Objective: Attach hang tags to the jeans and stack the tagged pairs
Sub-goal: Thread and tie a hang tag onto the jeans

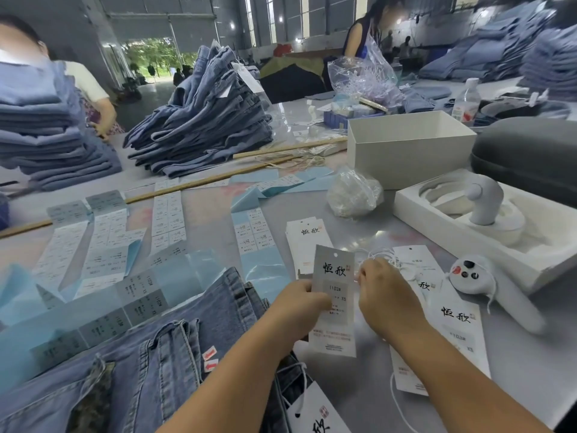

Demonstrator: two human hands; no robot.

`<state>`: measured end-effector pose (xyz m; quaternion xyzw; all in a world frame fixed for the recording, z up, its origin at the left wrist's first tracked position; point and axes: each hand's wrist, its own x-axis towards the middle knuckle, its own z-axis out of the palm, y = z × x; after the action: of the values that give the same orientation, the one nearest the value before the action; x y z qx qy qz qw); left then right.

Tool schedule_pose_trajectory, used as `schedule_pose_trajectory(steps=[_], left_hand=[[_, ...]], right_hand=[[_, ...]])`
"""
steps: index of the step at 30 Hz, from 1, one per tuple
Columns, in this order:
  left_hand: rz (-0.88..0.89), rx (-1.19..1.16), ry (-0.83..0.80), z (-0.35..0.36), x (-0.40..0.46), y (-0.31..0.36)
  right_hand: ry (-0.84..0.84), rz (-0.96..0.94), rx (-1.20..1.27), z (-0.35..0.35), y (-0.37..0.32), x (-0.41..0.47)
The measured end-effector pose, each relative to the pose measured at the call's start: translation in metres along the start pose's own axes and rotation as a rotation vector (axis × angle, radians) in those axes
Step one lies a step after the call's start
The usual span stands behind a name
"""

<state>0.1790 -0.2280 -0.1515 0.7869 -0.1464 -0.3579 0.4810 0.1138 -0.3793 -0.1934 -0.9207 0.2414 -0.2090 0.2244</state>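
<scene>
While left hand [301,310] grips hang tag [333,303]: "1103#", "XS".

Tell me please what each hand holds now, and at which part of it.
The left hand grips a hang tag at its left edge, near the middle. The right hand pinches a thin white string; where exactly cannot be told.
</scene>
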Motion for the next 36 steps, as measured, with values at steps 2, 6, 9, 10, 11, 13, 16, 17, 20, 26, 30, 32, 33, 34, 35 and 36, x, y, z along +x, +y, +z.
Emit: schedule_pose_trajectory(steps=[2, 6, 9, 10, 11, 13, 16, 17, 20, 26, 30, 32, 33, 34, 35, 36], left_hand=[[0.004, -0.096, 0.019, -0.004, -0.002, 0.000], [0.085, -0.193, 0.057, -0.014, -0.015, 0.008], [0.142, -0.228, 0.132, -0.027, -0.030, 0.007], [0.157, -0.234, 0.153, -0.032, -0.035, 0.006], [0.177, -0.238, 0.170, -0.037, -0.042, 0.004], [0.220, -0.242, 0.204, -0.048, -0.056, -0.001], [0.278, -0.255, 0.272, -0.065, -0.079, -0.009], [0.294, -0.262, 0.291, -0.070, -0.086, -0.013], [0.310, -0.268, 0.339, -0.088, -0.110, -0.024], [0.354, -0.231, 0.514, -0.126, -0.143, -0.048], [0.384, -0.163, 0.523, -0.140, -0.158, -0.061], [0.388, -0.149, 0.511, -0.143, -0.163, -0.066], [0.398, -0.154, 0.506, -0.144, -0.165, -0.068], [0.412, -0.170, 0.503, -0.145, -0.166, -0.070], [0.427, -0.195, 0.505, -0.145, -0.168, -0.072], [0.439, -0.216, 0.515, -0.146, -0.169, -0.073]], right_hand=[[0.068, 0.015, 0.170, -0.008, -0.007, 0.001], [0.038, 0.108, 0.616, -0.028, -0.032, 0.002], [-0.052, 0.173, 1.013, -0.043, -0.049, 0.000], [-0.094, 0.195, 1.132, -0.046, -0.056, -0.001], [-0.148, 0.218, 1.243, -0.048, -0.063, -0.002], [-0.261, 0.236, 1.407, -0.051, -0.078, -0.006], [-0.389, 0.164, 1.470, -0.050, -0.099, -0.014], [-0.419, 0.135, 1.471, -0.049, -0.106, -0.017], [-0.476, 0.074, 1.438, -0.041, -0.129, -0.028], [-0.478, -0.009, 1.324, -0.029, -0.176, -0.052], [-0.403, -0.138, 1.172, -0.023, -0.201, -0.063], [-0.391, -0.193, 1.123, -0.021, -0.210, -0.069], [-0.375, -0.224, 1.078, -0.018, -0.214, -0.071], [-0.340, -0.264, 1.008, -0.016, -0.218, -0.073], [-0.288, -0.310, 0.925, -0.013, -0.221, -0.074], [-0.229, -0.348, 0.844, -0.010, -0.224, -0.075]])
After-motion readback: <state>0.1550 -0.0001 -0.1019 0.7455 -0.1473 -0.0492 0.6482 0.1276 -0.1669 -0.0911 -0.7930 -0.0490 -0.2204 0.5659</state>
